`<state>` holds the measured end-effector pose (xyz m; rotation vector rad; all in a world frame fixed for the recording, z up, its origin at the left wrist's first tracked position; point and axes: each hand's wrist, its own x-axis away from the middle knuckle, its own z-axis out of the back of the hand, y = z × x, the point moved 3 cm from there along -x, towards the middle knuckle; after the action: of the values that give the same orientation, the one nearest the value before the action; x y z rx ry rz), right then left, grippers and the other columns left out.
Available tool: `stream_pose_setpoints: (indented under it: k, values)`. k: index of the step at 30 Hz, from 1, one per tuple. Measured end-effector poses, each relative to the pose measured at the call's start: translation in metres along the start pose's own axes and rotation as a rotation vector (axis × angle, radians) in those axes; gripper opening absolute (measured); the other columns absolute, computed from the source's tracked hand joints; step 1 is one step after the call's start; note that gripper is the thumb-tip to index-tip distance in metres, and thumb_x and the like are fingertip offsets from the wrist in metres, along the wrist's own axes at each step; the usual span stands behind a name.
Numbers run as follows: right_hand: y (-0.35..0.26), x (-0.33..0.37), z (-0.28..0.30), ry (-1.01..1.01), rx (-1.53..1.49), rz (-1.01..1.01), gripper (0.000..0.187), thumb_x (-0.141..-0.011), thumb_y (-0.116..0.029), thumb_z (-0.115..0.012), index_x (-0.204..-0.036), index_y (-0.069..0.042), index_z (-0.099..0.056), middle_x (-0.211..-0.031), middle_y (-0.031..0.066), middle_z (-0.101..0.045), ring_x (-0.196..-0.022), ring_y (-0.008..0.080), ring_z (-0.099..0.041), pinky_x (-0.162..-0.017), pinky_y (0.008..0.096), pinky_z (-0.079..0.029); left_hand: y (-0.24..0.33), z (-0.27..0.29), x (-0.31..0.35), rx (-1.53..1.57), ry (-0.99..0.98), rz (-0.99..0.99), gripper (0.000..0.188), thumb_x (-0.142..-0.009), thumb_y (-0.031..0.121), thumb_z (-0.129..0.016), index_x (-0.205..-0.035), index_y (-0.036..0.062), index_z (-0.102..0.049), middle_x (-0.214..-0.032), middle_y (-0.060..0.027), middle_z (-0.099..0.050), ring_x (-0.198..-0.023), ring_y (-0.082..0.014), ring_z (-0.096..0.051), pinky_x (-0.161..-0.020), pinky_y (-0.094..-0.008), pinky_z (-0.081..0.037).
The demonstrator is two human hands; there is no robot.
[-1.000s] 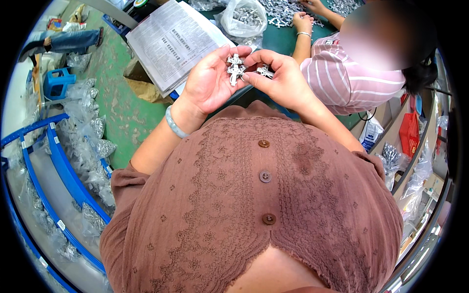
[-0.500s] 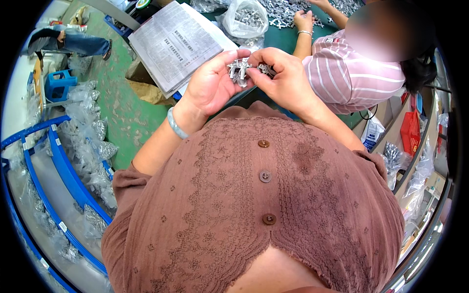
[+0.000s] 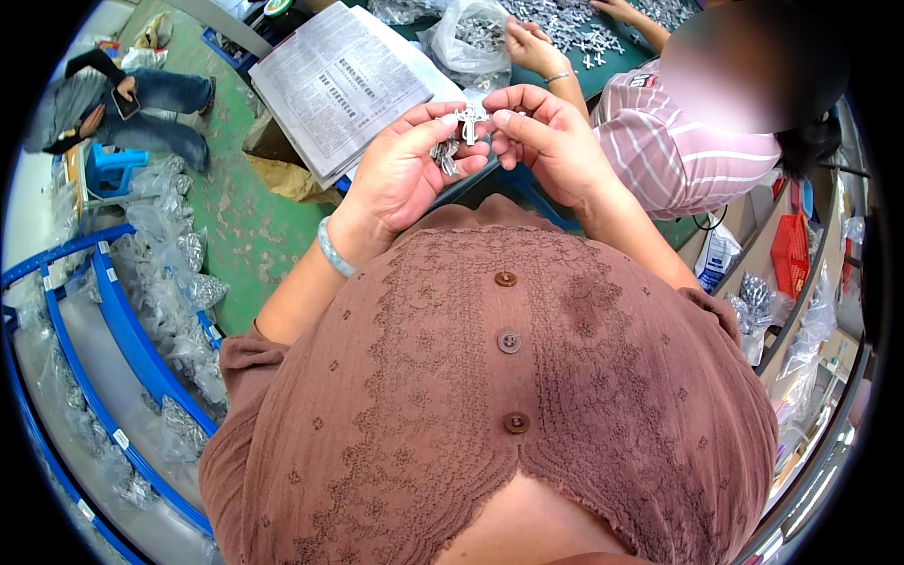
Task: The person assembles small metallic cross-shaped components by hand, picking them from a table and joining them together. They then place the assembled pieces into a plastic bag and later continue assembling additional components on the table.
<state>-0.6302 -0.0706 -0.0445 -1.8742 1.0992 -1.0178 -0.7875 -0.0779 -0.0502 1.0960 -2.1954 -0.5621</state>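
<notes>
Silver cross (image 3: 470, 124) sits pinched in left hand (image 3: 403, 165) with more silver pieces (image 3: 444, 155); right hand (image 3: 556, 149) curls beside, contents unclear.

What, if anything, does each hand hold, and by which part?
The left hand holds a cross by its left side, with metal pieces below; whether the right hand holds anything cannot be told.

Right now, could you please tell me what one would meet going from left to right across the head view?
Blue stool, newspaper stack, left hand, silver cross, right hand, co-worker's striped shirt, red object on the right-hand shelving.
</notes>
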Motion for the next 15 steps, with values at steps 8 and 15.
stream_pose_setpoints:
  k: [8,15]
  values:
    - [-0.0001,0.0029,-0.0009,-0.028,-0.018,0.014,0.024,-0.083,-0.011,-0.053,-0.103,0.002,-0.05,-0.085,0.0097,-0.059,-0.068,0.0104,-0.056,-0.059,0.0201,-0.046,-0.0018,-0.0014,0.0027,0.007,0.017,-0.007,0.023,-0.088,0.009,-0.045,-0.109,-0.0007,-0.047,-0.096,-0.0143,-0.056,-0.081,-0.0214,-0.059,-0.072,-0.0312,-0.05]
    - [-0.003,0.0074,-0.002,-0.034,-0.026,0.025,0.024,-0.083,-0.011,-0.053,-0.104,0.001,-0.05,-0.086,0.009,-0.059,-0.069,0.0104,-0.056,-0.06,0.0199,-0.045,-0.0016,-0.0045,0.0039,-0.011,0.021,-0.009,0.023,-0.088,0.008,-0.044,-0.109,-0.0012,-0.047,-0.097,-0.0152,-0.056,-0.082,-0.0229,-0.059,-0.074,-0.0328,-0.05]
